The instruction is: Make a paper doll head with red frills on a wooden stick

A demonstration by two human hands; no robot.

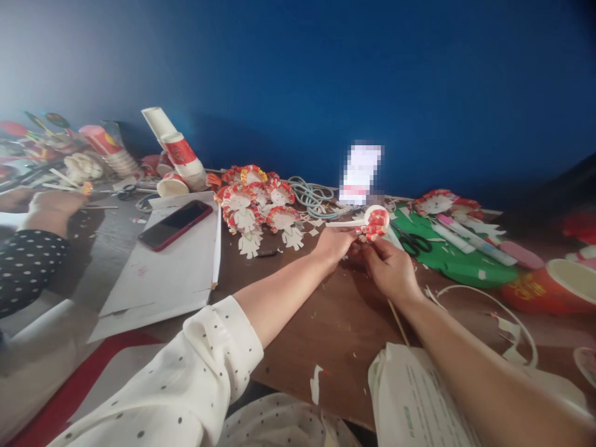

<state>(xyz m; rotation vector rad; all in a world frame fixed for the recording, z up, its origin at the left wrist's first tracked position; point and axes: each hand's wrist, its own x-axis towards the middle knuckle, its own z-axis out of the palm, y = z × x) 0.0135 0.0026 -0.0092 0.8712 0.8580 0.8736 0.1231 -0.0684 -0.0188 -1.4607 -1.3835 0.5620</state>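
Over the middle of the table, my left hand (336, 244) is closed on a red-and-white cut paper cup piece (378, 218). It has a round white rim and curled red strips, and a pale strip (342, 224) sticks out to its left. My right hand (392, 268) pinches the lower edge of the same piece; its fingertips are partly hidden. Left of my hands lies a cluster of paper lion figures (251, 208) with red-and-white curled manes. A thin stick (399, 323) shows below my right wrist.
Black-handled scissors (414, 243) lie on a green sheet (456, 264) beside markers (484, 242). A lit phone (361, 174) stands against the blue wall. Another phone (176, 225) rests on white paper (156, 279). Paper cups (184, 158) stand behind. At left, a co-worker's hand (56, 208) works.
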